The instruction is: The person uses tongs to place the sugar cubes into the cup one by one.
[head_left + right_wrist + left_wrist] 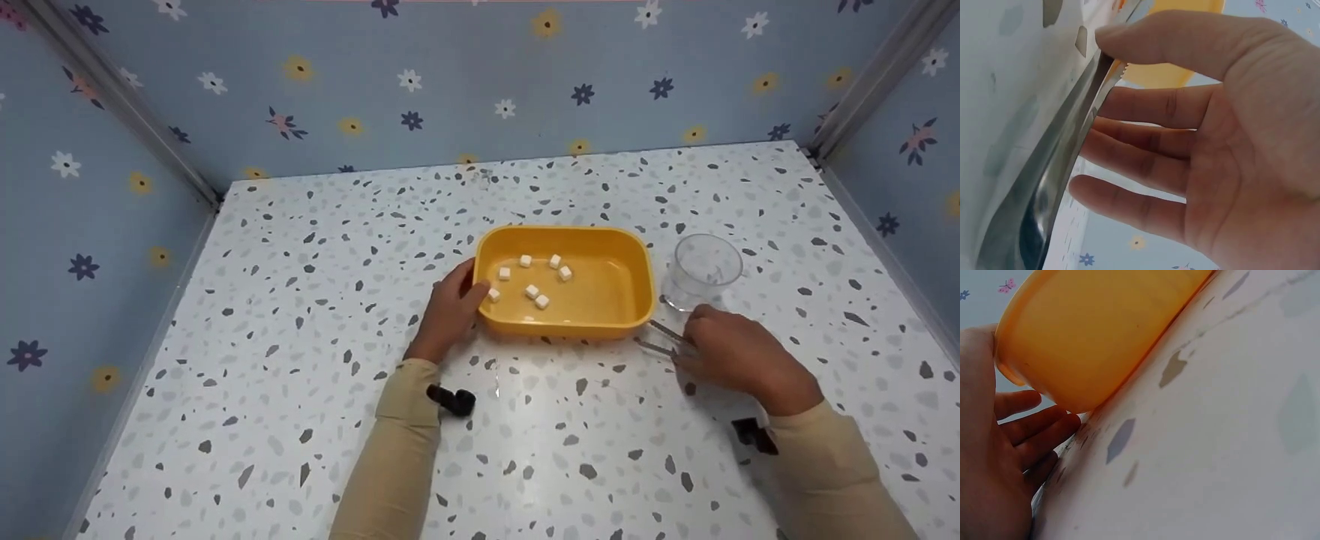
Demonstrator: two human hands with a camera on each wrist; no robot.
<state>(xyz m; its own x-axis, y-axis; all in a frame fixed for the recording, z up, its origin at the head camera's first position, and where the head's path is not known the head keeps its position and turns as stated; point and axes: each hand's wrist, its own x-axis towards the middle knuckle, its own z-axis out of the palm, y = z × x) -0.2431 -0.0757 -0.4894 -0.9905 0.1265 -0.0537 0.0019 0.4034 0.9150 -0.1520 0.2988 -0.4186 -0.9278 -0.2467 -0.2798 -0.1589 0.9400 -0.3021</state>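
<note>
A yellow rectangular container (600,330) stands on the table with several small white cubes (542,301) on its floor, mostly toward the left half. My left hand (450,304) grips its left end, the thumb over the rim. In the left wrist view the fingers (1039,433) lie along the outside wall of the container (1089,332). My right hand (739,352) holds metal tongs (664,339) between thumb and fingers. Their toothed tips point left, close by the container's front right corner, with no cube between them. Just behind the right hand stands a clear glass (706,270).
The table (300,337) has a white speckled top. Blue flowered panels (480,75) rise at its back and along both sides. A black wrist camera (454,401) sits on the left sleeve and another (754,435) on the right.
</note>
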